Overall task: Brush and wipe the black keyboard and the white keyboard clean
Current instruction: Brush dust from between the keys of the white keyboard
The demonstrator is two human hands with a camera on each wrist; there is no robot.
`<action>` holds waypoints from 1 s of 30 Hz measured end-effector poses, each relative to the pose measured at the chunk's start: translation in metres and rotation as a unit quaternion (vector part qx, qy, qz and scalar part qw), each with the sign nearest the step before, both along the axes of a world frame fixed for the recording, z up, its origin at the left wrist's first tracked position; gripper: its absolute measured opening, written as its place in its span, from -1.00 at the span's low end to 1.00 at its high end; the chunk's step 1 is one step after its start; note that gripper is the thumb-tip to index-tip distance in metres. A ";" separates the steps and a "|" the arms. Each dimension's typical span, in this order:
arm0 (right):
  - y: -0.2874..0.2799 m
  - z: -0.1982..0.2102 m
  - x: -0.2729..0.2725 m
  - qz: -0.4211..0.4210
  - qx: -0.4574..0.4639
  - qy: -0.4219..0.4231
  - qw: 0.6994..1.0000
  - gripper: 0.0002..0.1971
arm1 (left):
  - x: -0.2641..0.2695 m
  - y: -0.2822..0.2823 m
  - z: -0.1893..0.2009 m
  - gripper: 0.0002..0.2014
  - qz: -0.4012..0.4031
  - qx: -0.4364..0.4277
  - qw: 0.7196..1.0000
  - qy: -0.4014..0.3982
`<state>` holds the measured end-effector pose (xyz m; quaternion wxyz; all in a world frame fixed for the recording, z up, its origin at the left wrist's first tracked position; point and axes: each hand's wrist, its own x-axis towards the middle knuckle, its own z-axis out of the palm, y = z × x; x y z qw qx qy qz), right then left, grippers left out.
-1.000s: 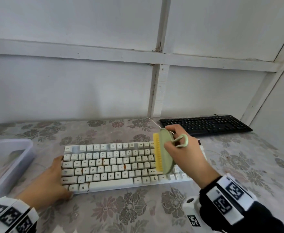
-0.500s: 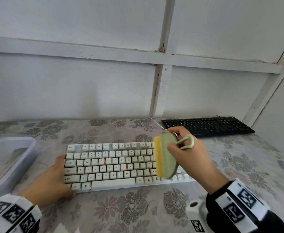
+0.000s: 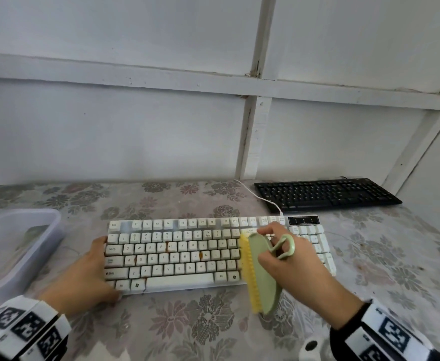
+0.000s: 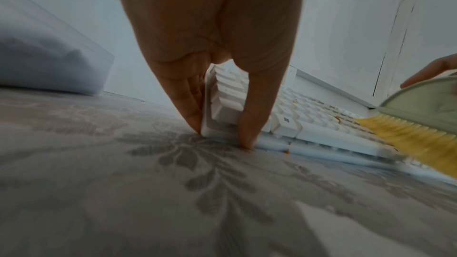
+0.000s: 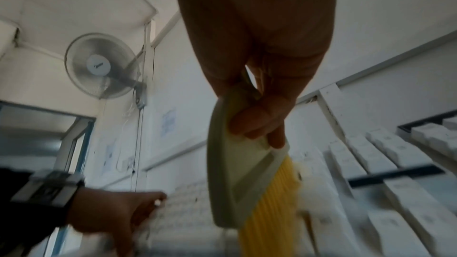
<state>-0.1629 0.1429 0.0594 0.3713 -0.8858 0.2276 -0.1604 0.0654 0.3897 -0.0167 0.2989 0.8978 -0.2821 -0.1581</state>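
Observation:
A white keyboard (image 3: 177,254) with orange-brown stains between some keys lies on the flowered tablecloth in front of me. My left hand (image 3: 88,277) holds its near-left corner (image 4: 210,124), thumb on the front edge and fingers along the left side. My right hand (image 3: 299,267) grips a pale green brush (image 3: 263,272) with yellow bristles (image 5: 267,202), tilted on edge over the keyboard's right part, bristles facing left. A black keyboard (image 3: 325,194) sits at the back right near the wall.
A translucent plastic tub (image 3: 13,243) stands at the left edge of the table. A white cable (image 3: 260,198) runs from the white keyboard toward the wall. The wall is close behind, and a corner post (image 3: 422,142) closes the right side.
The brush in my right hand has slid toward me along the keyboard's right part, its lower end now past the front edge. My left hand keeps its hold on the corner.

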 end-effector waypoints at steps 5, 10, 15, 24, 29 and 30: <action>-0.015 0.029 0.018 -0.046 -0.008 -0.083 0.995 -0.72 | 0.000 -0.001 0.000 0.02 0.005 0.008 1.000 0.004; -0.010 0.006 0.024 -0.020 0.000 -0.045 0.999 -0.74 | 0.003 0.000 -0.004 0.03 0.000 -0.001 1.000 0.004; -0.002 -0.013 0.000 0.005 0.012 -0.014 1.000 -0.73 | 0.007 0.002 -0.007 -0.04 -0.011 -0.015 1.000 0.003; -0.016 0.023 0.022 -0.058 -0.010 -0.104 0.993 -0.71 | 0.015 0.006 -0.015 0.00 -0.027 0.000 1.000 -0.011; -0.005 -0.005 0.014 0.006 -0.005 -0.018 1.000 -0.72 | 0.010 0.003 -0.008 -0.03 -0.022 0.000 1.000 -0.009; -0.004 -0.009 0.008 0.009 -0.004 -0.006 1.000 -0.71 | 0.010 0.002 -0.008 -0.03 -0.021 -0.002 1.000 -0.008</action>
